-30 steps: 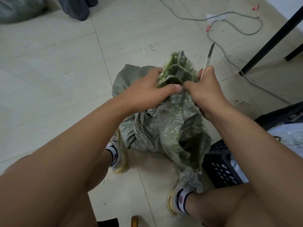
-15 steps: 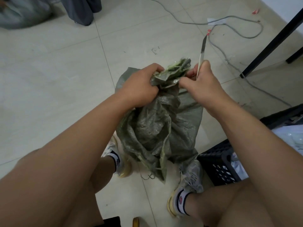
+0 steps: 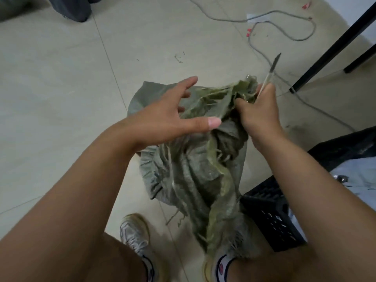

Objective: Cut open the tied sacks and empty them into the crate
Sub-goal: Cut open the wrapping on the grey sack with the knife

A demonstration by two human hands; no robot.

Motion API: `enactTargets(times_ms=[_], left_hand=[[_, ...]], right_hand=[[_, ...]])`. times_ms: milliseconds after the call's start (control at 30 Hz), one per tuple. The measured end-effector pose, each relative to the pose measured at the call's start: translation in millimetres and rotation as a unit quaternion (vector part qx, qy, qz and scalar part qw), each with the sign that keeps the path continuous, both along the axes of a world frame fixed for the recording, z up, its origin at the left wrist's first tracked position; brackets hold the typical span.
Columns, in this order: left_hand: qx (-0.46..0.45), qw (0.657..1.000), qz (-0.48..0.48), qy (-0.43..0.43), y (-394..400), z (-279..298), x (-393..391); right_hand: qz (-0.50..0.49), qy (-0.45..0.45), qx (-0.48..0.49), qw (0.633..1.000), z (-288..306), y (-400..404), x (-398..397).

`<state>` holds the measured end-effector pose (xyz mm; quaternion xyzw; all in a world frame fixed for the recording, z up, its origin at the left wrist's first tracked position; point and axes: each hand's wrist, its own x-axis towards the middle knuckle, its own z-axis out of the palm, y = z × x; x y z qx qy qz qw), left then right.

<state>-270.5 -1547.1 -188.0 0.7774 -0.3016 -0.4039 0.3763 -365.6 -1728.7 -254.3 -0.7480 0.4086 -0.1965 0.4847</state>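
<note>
**Left hand off the sack; right hand holds sack mouth and blade**

Since the earlier frame, the left hand (image 3: 162, 117) has let go of the bunched sack top; it is now spread, fingers straight and splayed, thumb pointing toward frame right, holding nothing and hovering over the upper left part of the sack (image 3: 195, 169). Whether its palm touches the fabric cannot be told.

Right hand (image 3: 259, 110), right of centre, is curled around the gathered mouth of the sack and also grips a thin knife (image 3: 271, 71), whose blade points up and to the right, above the hand.

Sack: green woven fabric, crumpled, hanging from the right hand at frame centre down to the person's shoes at the lower edge. Its mouth looks loosened and frayed.

Crate (image 3: 272, 218): black, perforated, at lower right, just beside the sack's lower end, with pale material inside.

Surroundings: grey cable (image 3: 262, 52) looped across the tiled floor (image 3: 61, 88) at upper right; black table leg (image 3: 333, 45) slanting at the right edge.
</note>
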Motion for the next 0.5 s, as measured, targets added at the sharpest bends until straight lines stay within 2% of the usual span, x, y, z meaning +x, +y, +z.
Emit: enactTargets(times_ms=[67, 167, 267, 333, 400, 500], left_hand=[[0.055, 0.997, -0.048, -0.030, -0.8, 1.1, 0.5], [0.142, 0.982, -0.120, -0.025, -5.5, -11.1, -6.9], [0.196, 0.972, -0.111, -0.060, -16.6, -30.1, -9.5], [0.177, 0.983, -0.027, -0.042, -21.7, -38.2, -3.6], [0.110, 0.982, 0.126, 0.083, -20.2, -47.8, 7.5], [0.028, 0.904, 0.353, 0.241, -9.9, -55.8, 15.2]], right_hand=[[-0.049, -0.004, -0.013, 0.999, -9.2, -12.3, 2.7], [-0.077, -0.013, -0.033, 0.996, -19.5, -18.1, 9.1], [-0.074, 0.000, -0.033, 0.997, -23.6, -6.3, 18.0], [-0.052, 0.003, 0.003, 0.999, -23.4, 4.3, 22.4], [-0.030, 0.007, 0.045, 0.998, -19.7, 9.2, 21.4], [-0.026, 0.000, 0.122, 0.992, -7.6, 13.1, 14.0]])
